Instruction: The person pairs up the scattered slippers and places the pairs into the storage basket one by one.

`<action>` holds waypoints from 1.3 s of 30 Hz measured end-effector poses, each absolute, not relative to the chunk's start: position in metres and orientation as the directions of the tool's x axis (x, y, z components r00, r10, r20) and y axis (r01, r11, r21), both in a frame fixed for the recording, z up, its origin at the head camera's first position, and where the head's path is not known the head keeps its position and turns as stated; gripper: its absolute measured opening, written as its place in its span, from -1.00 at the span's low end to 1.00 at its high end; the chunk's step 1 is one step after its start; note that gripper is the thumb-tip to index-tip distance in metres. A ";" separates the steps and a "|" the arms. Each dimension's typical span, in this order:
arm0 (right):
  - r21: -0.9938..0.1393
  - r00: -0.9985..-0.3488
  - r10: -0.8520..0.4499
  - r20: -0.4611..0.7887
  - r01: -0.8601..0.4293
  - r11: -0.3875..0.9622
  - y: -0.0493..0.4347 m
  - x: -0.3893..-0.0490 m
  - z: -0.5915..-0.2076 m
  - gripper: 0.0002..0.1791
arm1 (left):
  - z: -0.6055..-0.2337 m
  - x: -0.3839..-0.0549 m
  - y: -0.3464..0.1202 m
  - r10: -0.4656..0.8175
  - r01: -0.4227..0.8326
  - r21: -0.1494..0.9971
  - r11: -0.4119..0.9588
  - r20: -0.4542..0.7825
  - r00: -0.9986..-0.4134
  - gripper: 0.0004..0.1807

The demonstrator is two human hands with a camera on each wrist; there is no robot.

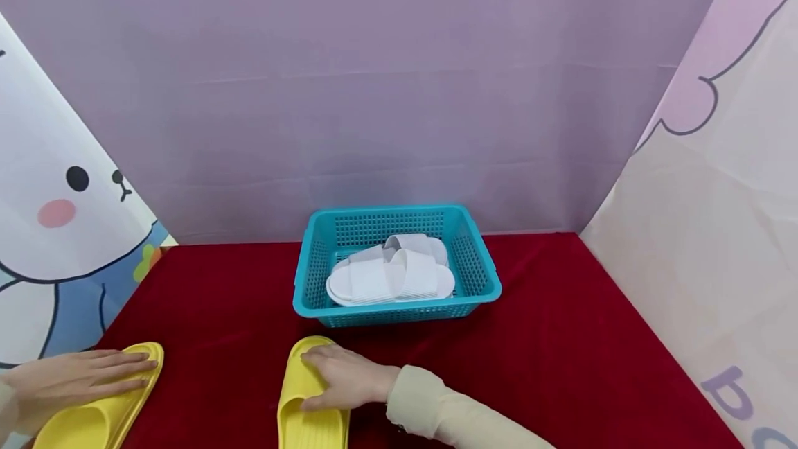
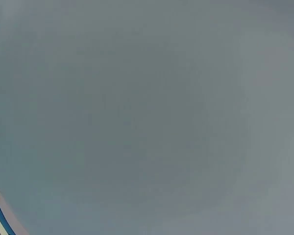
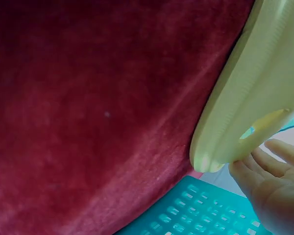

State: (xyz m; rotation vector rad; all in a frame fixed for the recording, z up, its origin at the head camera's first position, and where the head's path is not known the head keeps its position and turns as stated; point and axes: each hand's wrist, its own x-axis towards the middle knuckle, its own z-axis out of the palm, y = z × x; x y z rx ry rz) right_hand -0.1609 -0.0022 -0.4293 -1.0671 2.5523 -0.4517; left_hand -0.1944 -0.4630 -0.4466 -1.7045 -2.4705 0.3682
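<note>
Two yellow slippers lie apart on the red cloth [image 1: 224,338]. On the strap of the left slipper [image 1: 75,428] my left hand [image 1: 81,380] rests flat with its fingers straight. My right hand [image 1: 352,376] lies over the other slipper [image 1: 296,380], near the middle, from its right side. Its fingers reach across the toe end, and the thumb is at the edge of the strap. In the right wrist view the right hand's fingertips touch the slipper [image 3: 255,88] near its toe. Neither hand shows in the left wrist view, which is filled by a blurred grey surface.
Behind the slippers a turquoise basket [image 1: 399,312] stands on the cloth, holding white slippers [image 1: 374,279]. A lilac curtain [image 1: 399,89] hangs at the back. Printed cloth walls flank the left [image 1: 62,248] and right [image 1: 704,227].
</note>
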 end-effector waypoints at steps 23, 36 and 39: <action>-0.430 -0.667 -0.716 -0.207 -0.595 0.679 0.000 -0.166 -0.439 -0.20 | -0.460 -0.202 -0.469 0.971 0.931 -0.308 0.197 -0.070 -0.229 -0.13; -0.455 -0.675 -0.711 -0.197 -0.580 0.676 0.000 -0.168 -0.443 -0.19 | -0.456 -0.202 -0.467 0.953 0.926 -0.272 0.262 -0.079 -0.292 -0.18; -0.470 -0.678 -0.707 -0.201 -0.566 0.677 0.000 -0.166 -0.444 -0.19 | -0.461 -0.200 -0.471 0.939 0.920 -0.252 0.300 -0.093 -0.332 -0.18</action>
